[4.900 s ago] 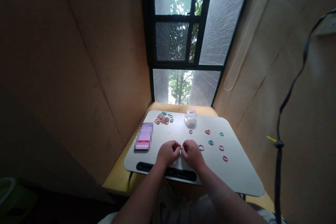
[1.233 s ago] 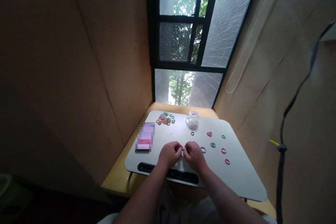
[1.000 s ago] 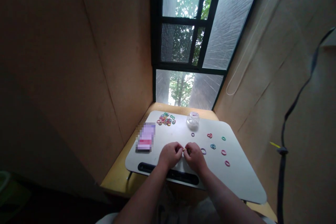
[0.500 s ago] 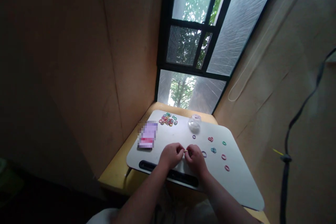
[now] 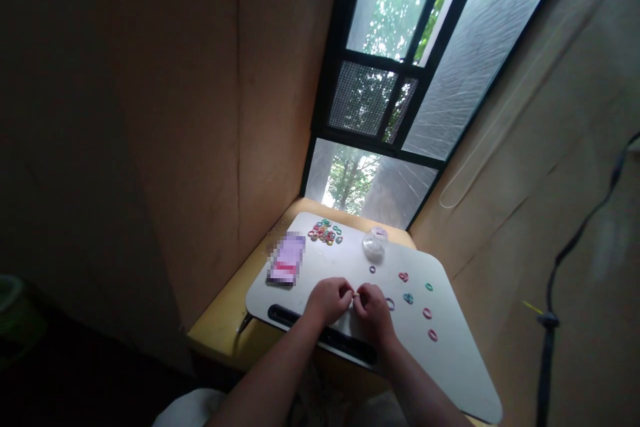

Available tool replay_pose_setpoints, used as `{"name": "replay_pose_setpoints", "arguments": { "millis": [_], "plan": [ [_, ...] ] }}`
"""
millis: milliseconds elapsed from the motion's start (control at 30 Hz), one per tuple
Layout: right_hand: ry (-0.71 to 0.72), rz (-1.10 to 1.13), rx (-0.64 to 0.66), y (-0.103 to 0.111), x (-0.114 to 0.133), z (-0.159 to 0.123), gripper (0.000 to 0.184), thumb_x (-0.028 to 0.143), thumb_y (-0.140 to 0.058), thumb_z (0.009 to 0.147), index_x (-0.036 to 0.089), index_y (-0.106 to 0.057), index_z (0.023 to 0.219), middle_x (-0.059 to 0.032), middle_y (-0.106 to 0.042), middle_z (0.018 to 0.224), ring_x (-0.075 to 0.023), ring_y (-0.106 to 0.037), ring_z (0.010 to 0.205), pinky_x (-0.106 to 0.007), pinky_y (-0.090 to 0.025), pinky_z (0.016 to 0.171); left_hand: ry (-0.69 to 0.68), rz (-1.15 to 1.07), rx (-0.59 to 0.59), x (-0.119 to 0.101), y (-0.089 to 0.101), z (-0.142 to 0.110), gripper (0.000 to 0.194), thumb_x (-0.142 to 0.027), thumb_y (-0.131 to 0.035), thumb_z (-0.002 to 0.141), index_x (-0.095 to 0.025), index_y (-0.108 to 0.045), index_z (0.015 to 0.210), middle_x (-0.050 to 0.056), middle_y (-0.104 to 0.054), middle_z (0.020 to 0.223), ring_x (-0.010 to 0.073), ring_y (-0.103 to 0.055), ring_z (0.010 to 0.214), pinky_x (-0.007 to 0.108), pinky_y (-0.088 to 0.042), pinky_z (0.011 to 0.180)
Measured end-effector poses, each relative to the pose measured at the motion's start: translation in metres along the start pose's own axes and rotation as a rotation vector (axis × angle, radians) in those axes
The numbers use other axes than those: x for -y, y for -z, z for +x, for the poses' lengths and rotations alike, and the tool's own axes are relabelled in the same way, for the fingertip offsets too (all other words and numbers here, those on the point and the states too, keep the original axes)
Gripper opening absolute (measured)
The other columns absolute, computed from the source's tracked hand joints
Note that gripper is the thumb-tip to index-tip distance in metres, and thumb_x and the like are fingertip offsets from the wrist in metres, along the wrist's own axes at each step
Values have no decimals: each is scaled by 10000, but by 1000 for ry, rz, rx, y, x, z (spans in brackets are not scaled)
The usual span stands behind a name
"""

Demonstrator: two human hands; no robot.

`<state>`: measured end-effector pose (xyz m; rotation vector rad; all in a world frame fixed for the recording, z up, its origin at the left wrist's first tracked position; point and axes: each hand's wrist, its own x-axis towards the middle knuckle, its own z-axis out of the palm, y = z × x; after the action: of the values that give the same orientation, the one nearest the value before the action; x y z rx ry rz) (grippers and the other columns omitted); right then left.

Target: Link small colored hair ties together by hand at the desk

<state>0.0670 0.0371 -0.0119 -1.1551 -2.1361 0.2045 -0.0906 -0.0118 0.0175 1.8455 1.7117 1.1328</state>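
Note:
My left hand [image 5: 327, 299] and my right hand [image 5: 373, 309] meet over the near middle of a white lap tray [image 5: 450, 360]. Their fingers are curled and pinch one tiny band [image 5: 355, 295] between them. A purple ring [image 5: 390, 304] lies just right of my right hand. More small rings are spread to the right: a blue one [image 5: 408, 297], a red one [image 5: 403, 276], a green one [image 5: 429, 286] and two pink ones [image 5: 427, 313]. A heap of several coloured rings [image 5: 325, 233] sits at the tray's far left.
A clear round jar [image 5: 374, 247] stands at the far middle of the tray. A purple packet [image 5: 286, 260] lies at the tray's left. The tray rests on a yellow ledge [image 5: 220, 330] between brown board walls, below a window [image 5: 390, 80]. A black cable [image 5: 550, 320] hangs at right.
The camera has tilted and swung, so the tray sits lower and slants in the frame. Both hands stay together at the same spot, still pinching the small band.

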Motion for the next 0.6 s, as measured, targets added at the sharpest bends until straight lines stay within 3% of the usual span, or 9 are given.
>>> {"name": "replay_pose_setpoints", "arguments": {
  "millis": [600],
  "plan": [
    [-14, 45, -42, 8, 6, 1, 68, 176, -511, 766, 194, -504, 701, -17, -527, 695, -173, -466, 720, -275, -336, 672, -3, 77, 25, -3, -8, 4, 168, -270, -545, 813, -195, -693, 787, 12, -678, 739, 139, -574, 685, 253, -366, 635]
  ]
}}
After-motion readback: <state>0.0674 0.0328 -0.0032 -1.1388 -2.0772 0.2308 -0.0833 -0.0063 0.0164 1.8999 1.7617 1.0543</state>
